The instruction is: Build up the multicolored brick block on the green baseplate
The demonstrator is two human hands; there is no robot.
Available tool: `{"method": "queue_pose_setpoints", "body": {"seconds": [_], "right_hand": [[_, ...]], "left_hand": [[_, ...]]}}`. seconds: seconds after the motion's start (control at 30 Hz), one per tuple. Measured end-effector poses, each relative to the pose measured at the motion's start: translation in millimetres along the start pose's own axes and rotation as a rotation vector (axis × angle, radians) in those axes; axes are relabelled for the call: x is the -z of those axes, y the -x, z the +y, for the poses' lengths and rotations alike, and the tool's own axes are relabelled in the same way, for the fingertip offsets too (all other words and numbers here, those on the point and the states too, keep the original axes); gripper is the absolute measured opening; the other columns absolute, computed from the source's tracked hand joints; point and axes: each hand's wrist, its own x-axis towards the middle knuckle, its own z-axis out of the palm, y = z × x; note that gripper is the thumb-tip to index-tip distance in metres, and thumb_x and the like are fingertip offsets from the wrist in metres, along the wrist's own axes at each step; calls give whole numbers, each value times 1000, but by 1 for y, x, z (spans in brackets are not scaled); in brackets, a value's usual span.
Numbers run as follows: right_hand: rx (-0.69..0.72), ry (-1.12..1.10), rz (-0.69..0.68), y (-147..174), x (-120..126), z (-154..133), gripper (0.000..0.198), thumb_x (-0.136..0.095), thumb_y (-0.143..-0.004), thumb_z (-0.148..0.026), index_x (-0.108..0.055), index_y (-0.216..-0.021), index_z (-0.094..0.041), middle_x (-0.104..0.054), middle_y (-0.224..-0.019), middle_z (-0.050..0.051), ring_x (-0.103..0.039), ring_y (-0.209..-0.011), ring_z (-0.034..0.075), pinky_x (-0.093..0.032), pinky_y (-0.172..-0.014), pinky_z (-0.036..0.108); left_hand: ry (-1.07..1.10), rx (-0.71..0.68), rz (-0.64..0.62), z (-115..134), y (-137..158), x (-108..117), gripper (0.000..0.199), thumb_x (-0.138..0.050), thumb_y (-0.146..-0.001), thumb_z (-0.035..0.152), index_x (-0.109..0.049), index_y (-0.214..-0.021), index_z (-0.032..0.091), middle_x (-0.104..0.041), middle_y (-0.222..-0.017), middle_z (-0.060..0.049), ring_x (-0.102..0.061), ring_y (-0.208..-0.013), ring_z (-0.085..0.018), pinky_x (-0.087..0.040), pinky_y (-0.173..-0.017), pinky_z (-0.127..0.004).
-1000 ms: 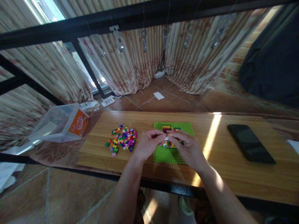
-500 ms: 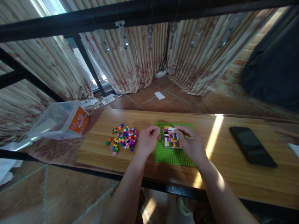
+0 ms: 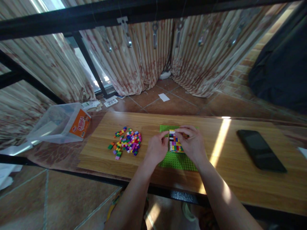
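Observation:
A block of multicoloured toy bricks (image 3: 176, 145) stands on the green studded baseplate (image 3: 178, 162) on the wooden table. My left hand (image 3: 156, 149) is at its upper left corner, thumb and index finger bent close together. Over the top right part of the block is my right hand (image 3: 193, 145), with its fingers pinched; what lies between them is too small to make out. Part of the block is hidden under the right hand. Left of my hands lies a pile of loose small bricks (image 3: 131, 141) in many colours.
A black phone (image 3: 261, 150) lies at the right of the table (image 3: 223, 179). Beyond the table's left end stands a clear plastic bin (image 3: 57, 127) with an orange label. Curtains (image 3: 144, 60) hang behind a dark metal bar, and papers lie on the tiled floor.
My left hand has moved right, up to the block's left edge. My right hand has shifted left over the block, covering more of it. The loose pile looks the same.

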Motion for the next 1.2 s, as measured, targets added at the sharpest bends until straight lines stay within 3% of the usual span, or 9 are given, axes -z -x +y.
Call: {"method": "queue_pose_setpoints", "body": {"seconds": [0.27,0.43,0.7,1.2], "right_hand": [[-44,-76,23,-1,-2,3,13,-67,-82,-30,-79,-81,-27,-71,-98,7,-63,-97,26,-48,-90,46],[28,-5,3,1,-1,0,17,-63,-85,-29,-79,-80,-27,-71,-96,7,-62,-93,25,-48,-88,45],[114,39,-4,4,-1,-2,22,-58,-89,-27,-78,-84,-25,-70,-92,8,-59,-86,24,-49,-83,44],[168,86,52,17,-5,1,24,-55,-93,-26,-79,-96,-22,-71,-104,12,-57,-100,27,-51,-89,48]], "left_hand": [[-69,-2,1,3,3,-1,42,-47,-91,17,-69,-127,17,-77,-94,-10,-69,-86,-23,-52,-85,-35],[-113,-11,-12,5,5,-2,44,-46,-91,16,-68,-128,19,-76,-91,-9,-69,-82,-22,-52,-82,-34],[-148,-70,-7,3,8,-4,43,-43,-92,17,-67,-127,21,-77,-99,-10,-70,-87,-24,-53,-83,-35],[-209,-84,-35,2,9,-7,43,-41,-95,18,-62,-133,19,-75,-114,-13,-71,-102,-27,-52,-94,-39]]}}
